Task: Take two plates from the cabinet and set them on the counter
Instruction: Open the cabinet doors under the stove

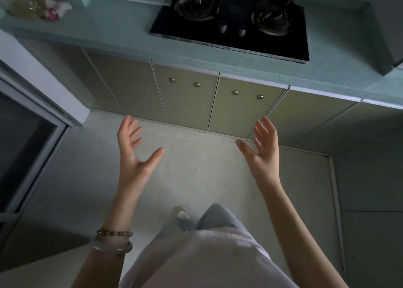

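Under a pale green counter [122,32] runs a row of beige cabinet doors [185,95], all closed, the two middle ones each with two small metal knobs. No plates are in view. My left hand [135,150] and my right hand [263,150] are raised in front of me over the floor, palms facing each other, fingers spread and straight. Both hands hold nothing and are short of the cabinet doors. Two bracelets sit on my left wrist.
A black two-burner gas hob [233,19] is set into the counter. A bottle of yellowish liquid [21,2] and a small pink-white object [56,9] stand at the counter's far left. A sliding door frame [32,113] is on the left. Light tiles cover the floor.
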